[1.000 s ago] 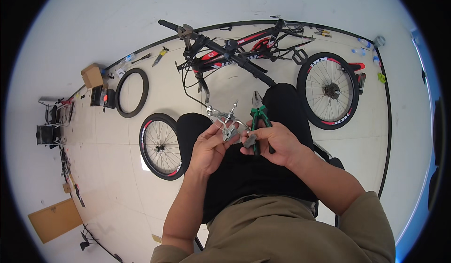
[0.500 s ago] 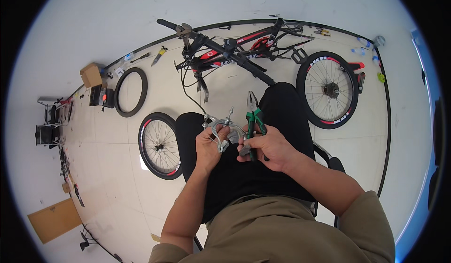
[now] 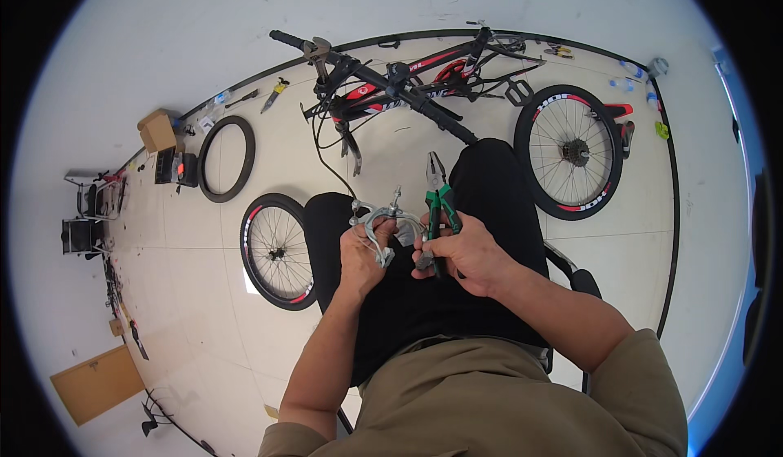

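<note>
Above my lap, my left hand [image 3: 362,255] is closed around a silver bicycle rim brake caliper [image 3: 385,210], its bolt pointing away from me. A black cable runs from the caliper toward the bike frame. In my right hand [image 3: 477,255] is a pair of combination pliers [image 3: 435,200] with green and black handles, jaws pointing up and away. The thumb and fingers of that hand also meet at a small grey piece [image 3: 425,259] by the caliper's right arm. Whether they grip it is hard to make out.
Ahead lies a black and red bike frame [image 3: 367,94] with handlebar, an adjustable wrench [image 3: 316,50] resting on it. One wheel [image 3: 571,155] lies right, another [image 3: 277,253] left, with a loose tyre [image 3: 228,159] beyond. A cardboard box [image 3: 159,130] and bottles [image 3: 621,85] stand near the walls.
The pliers have shifted very slightly up and to the left. Both hands keep their holds, and the caliper stays in nearly the same place.
</note>
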Action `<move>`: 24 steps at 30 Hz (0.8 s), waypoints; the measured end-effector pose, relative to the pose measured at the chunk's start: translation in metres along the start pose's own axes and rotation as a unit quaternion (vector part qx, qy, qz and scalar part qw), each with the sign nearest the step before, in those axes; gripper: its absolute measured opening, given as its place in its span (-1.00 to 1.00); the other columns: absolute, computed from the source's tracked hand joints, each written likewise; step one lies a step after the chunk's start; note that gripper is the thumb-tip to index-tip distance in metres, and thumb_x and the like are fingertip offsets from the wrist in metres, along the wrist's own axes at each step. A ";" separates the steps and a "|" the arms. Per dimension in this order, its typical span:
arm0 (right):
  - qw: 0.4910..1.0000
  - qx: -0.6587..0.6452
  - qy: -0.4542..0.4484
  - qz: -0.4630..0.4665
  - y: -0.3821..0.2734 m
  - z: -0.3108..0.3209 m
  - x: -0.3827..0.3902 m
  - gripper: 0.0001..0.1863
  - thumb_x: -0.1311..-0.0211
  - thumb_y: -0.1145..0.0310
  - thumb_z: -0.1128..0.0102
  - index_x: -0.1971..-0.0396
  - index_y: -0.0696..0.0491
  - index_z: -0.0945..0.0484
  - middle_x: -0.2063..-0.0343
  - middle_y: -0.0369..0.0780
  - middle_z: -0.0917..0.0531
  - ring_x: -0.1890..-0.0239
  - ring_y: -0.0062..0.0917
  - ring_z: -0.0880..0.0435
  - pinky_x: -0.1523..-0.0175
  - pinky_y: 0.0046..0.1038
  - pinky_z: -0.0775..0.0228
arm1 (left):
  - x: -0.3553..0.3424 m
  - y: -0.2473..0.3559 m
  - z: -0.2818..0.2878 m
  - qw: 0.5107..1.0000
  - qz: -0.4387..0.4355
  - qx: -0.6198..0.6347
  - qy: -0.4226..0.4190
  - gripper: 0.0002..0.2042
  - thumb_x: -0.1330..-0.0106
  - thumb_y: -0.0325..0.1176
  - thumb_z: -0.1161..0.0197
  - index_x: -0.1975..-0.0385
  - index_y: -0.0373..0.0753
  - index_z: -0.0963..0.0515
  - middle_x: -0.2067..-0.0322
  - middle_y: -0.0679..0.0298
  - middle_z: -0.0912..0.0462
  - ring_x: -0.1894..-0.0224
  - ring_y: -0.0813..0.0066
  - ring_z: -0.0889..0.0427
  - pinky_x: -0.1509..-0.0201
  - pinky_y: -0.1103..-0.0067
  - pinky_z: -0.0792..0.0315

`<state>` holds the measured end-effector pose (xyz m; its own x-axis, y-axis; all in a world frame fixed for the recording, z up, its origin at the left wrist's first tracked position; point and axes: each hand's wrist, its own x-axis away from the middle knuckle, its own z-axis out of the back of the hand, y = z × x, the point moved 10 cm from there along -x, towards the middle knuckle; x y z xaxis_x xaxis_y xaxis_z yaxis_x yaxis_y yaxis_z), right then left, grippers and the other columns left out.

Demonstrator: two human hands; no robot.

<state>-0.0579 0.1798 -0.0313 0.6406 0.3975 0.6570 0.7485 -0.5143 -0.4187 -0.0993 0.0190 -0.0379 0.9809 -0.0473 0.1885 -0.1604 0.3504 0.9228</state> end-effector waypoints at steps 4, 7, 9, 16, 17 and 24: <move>1.000 -0.007 -0.002 0.003 0.001 0.001 -0.001 -0.63 -0.24 0.69 -0.16 -0.03 0.13 -0.39 0.24 -0.14 -0.59 0.23 -0.36 -0.69 0.16 -0.18 -0.71 | 0.000 -0.006 -0.002 1.000 0.013 0.027 0.001 -0.80 -0.44 -0.35 -0.27 0.34 -0.35 -0.70 0.53 0.31 -0.67 0.49 0.60 -0.55 0.38 0.58 -0.40; 1.000 -0.006 0.002 0.008 0.000 0.001 -0.001 -0.62 -0.24 0.69 -0.17 -0.04 0.13 -0.39 0.25 -0.14 -0.59 0.24 -0.38 -0.69 0.16 -0.18 -0.71 | 0.001 -0.003 -0.007 0.996 0.035 0.083 -0.012 -0.76 -0.46 -0.29 -0.25 0.31 -0.36 -0.70 0.50 0.31 -0.66 0.48 0.61 -0.54 0.38 0.59 -0.41; 1.000 0.000 0.006 0.009 -0.002 0.001 -0.001 -0.62 -0.24 0.68 -0.18 -0.04 0.13 -0.39 0.26 -0.15 -0.60 0.24 -0.39 -0.69 0.16 -0.19 -0.71 | 0.003 -0.004 -0.012 0.990 0.061 0.127 -0.028 -0.73 -0.47 -0.24 -0.23 0.24 -0.37 -0.68 0.48 0.30 -0.67 0.46 0.61 -0.55 0.37 0.60 -0.42; 1.000 0.026 0.012 0.012 0.000 0.003 0.000 -0.62 -0.25 0.67 -0.19 -0.04 0.11 -0.39 0.24 -0.16 -0.60 0.25 -0.40 -0.70 0.16 -0.21 -0.70 | 0.005 -0.004 -0.019 0.964 0.132 0.230 0.016 -0.57 -0.50 -0.09 -0.19 -0.04 -0.41 -0.57 0.43 0.28 -0.66 0.47 0.63 -0.53 0.38 0.62 -0.44; 0.999 0.031 0.012 0.013 0.001 0.003 -0.001 -0.62 -0.25 0.67 -0.19 -0.05 0.11 -0.39 0.24 -0.16 -0.60 0.25 -0.41 -0.70 0.16 -0.21 -0.70 | 0.005 -0.002 -0.017 0.968 0.129 0.217 0.016 -0.55 -0.50 -0.07 -0.19 -0.06 -0.41 -0.56 0.43 0.28 -0.66 0.48 0.64 -0.52 0.39 0.62 -0.44; 0.999 0.033 0.015 0.007 0.003 0.002 -0.001 -0.60 -0.27 0.66 -0.18 -0.08 0.10 -0.37 0.23 -0.15 -0.60 0.25 -0.40 -0.71 0.16 -0.21 -0.71 | 0.003 -0.011 -0.018 0.960 0.150 0.236 -0.005 -0.62 -0.49 -0.08 -0.19 0.10 -0.36 -0.59 0.47 0.28 -0.64 0.52 0.63 -0.51 0.45 0.64 -0.38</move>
<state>-0.0557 0.1797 -0.0346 0.6458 0.3678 0.6691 0.7503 -0.4681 -0.4669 -0.0923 0.0320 -0.0535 0.8824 -0.0201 0.4700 -0.4691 -0.1138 0.8758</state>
